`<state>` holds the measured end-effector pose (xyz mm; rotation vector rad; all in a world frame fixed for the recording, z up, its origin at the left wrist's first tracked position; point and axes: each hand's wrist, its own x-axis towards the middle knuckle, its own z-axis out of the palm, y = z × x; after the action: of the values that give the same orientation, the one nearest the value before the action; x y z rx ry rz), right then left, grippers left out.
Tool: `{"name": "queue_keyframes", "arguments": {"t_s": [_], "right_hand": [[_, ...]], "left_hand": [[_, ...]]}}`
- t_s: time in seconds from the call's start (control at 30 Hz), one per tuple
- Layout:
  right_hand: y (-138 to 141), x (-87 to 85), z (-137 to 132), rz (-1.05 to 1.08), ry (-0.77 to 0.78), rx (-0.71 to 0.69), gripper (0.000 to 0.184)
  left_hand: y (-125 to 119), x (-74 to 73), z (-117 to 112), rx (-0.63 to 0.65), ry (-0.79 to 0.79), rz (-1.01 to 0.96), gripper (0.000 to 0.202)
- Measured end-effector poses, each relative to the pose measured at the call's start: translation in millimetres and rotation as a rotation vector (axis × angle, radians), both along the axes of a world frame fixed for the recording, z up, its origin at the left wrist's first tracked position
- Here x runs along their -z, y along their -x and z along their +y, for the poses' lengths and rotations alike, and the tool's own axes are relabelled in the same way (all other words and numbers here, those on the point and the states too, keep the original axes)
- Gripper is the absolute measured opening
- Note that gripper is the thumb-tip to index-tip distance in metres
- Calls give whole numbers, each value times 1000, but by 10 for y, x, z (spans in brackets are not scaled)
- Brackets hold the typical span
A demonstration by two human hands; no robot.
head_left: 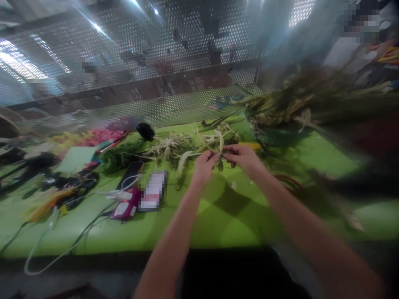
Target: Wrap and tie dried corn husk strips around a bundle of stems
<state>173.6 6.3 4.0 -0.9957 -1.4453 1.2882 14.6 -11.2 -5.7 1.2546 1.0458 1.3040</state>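
Note:
Above the green table (199, 232), my left hand (204, 164) and my right hand (245, 160) meet fingertip to fingertip. Both are closed in a pinch on a pale green dried leaf (221, 141), whose strips stick up and out between them. The exact kind of plant is hard to make out. Just behind and left of my hands lies a loose heap of similar dry leaves (170, 145). A yellow object (249, 145) shows partly behind my right hand.
A green basket (274, 135) heaped with dry leaves stands at the right. Left of my arms lie a phone (152, 191), a dark phone (129, 174), a purple power box (126, 205) with cables, and green foliage (121, 155). A perforated metal panel (168, 74) rises behind.

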Motion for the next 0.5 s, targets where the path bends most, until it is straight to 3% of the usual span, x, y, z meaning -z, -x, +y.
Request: {"name": "queue_keyframes", "arguments": {"t_s": [0.17,0.5], "right_hand": [[9,21,6,54,12,49,31],[59,7,-20,48,-42,176,23]], "left_hand": [[67,-12,30,97,25,91,30],[-6,16,-10,111,-26,164,23]]}}
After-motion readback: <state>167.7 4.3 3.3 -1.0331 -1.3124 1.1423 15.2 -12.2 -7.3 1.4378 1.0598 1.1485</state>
